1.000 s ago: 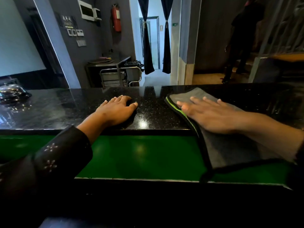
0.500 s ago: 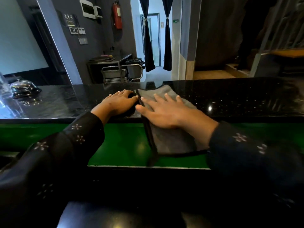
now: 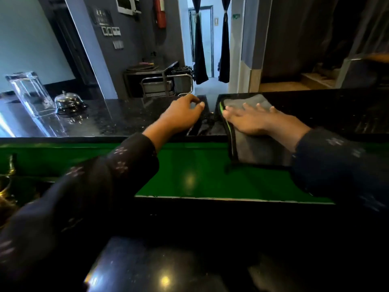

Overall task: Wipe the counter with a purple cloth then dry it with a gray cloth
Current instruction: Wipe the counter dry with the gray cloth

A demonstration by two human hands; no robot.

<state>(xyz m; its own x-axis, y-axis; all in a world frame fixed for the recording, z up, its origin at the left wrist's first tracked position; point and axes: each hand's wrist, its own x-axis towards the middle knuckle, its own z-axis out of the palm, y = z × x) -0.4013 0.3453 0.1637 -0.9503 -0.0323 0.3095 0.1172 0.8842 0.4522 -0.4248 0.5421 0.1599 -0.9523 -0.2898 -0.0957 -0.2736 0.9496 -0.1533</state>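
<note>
Head view takes in the black speckled counter (image 3: 117, 121) running across the whole width, glossy and catching reflections, with a green ledge (image 3: 200, 171) stepped down along its near side. Beyond it stands a metal trolley (image 3: 166, 83) against the grey wall, and a red fire extinguisher (image 3: 160, 12) hangs above. The gray cloth (image 3: 250, 140), edged in bright green along its left side, lies on the counter to the right of centre and drapes over the near edge onto the ledge. The right hand (image 3: 252, 121) lies flat on that cloth with its fingers spread and straight, pressing it against the counter top. The left hand (image 3: 182, 116) sits just beside the cloth, apart from it, its fingers loosely bent with the tips at the counter surface and nothing held in them. Both arms wear dark sleeves with a small pale flower pattern. At the far left an upturned clear glass (image 3: 29, 93) stands on the counter, and right beside it a chrome service bell (image 3: 68, 102).
</note>
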